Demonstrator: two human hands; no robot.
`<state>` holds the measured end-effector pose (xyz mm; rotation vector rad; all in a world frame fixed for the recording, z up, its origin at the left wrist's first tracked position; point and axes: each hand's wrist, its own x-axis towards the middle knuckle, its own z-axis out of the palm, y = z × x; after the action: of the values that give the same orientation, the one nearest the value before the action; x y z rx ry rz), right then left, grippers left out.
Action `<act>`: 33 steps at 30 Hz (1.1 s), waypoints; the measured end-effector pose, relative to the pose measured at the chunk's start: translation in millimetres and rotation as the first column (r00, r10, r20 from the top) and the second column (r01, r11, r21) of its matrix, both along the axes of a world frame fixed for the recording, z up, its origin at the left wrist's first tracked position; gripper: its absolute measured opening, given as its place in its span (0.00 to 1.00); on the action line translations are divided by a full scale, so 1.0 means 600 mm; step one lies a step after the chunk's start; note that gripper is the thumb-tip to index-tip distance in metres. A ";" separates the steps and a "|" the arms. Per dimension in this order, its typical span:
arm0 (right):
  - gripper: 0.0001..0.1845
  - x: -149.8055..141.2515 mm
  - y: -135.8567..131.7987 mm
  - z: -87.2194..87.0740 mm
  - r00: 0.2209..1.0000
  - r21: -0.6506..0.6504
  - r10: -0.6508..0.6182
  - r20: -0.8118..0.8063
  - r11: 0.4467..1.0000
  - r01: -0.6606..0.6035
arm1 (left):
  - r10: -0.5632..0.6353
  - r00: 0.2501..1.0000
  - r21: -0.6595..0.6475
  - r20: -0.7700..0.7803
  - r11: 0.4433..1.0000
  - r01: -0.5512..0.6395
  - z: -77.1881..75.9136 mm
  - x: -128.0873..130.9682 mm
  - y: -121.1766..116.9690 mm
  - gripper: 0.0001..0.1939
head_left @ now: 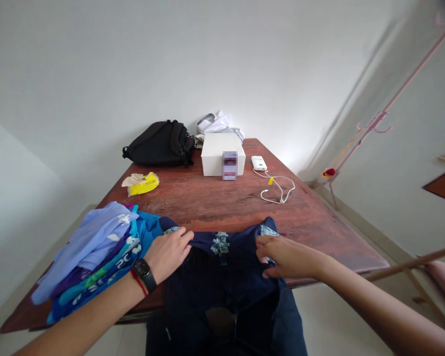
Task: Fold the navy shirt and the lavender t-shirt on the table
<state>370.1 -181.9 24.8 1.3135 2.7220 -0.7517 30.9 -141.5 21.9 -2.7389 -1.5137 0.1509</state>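
— So how far along does the work look?

— Early, I'd judge. The dark navy garment (222,277) lies at the near edge of the table (237,202), its top part flat on the wood and the rest hanging off the edge toward the floor. It isn't folded yet. Left of the garment, touching it, sits a stack of folded shirts (96,252) in blues and lilac, which reads as the finished part.

— And the hands?

— Both are on the garment's top edge. The left hand (169,253), with a dark watch and a red band at the wrist, lies curled with its fingers pressing the cloth by the left corner. The right hand (282,257) pinches a fold of the cloth at the right corner.

— Any room to spread it out?

— Plenty. Beyond the garment the wood is bare for a good stretch. Farther off stand a white box (217,151), a white power bank (258,162) with its cable (278,190), a black backpack (159,143) and a yellow packet (144,183), all well apart from the garment.

— Edges to mind?

— The near edge, where the cloth's hanging weight could drag it off, and the table's right edge just beside the right hand.
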 end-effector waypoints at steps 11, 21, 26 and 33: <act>0.15 -0.105 -0.028 -0.015 0.951 -0.220 0.018 -0.310 0.971 -0.090 | 0.512 0.840 -0.934 0.179 0.356 -0.018 -0.019 -0.034 -0.104 0.37; 0.14 -0.230 -0.014 -0.015 0.832 -0.358 -0.224 -0.507 0.933 0.033 | 0.652 0.317 -0.709 0.689 0.516 0.481 -0.049 0.004 -0.121 0.32; 0.04 -0.257 0.013 0.001 0.830 -0.442 -0.172 -0.530 0.892 -0.098 | 0.532 0.366 -0.645 0.763 0.651 0.400 -0.036 -0.018 -0.099 0.33; 0.17 -0.271 0.056 0.046 0.880 -0.201 -0.034 -0.474 0.977 -0.070 | 0.627 0.386 -0.730 0.676 0.639 0.240 -0.052 -0.020 -0.112 0.25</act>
<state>207.8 -148.6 52.5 1.1791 2.8752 -1.4978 19.0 -208.5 -9.4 -3.4026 -2.5569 -1.3591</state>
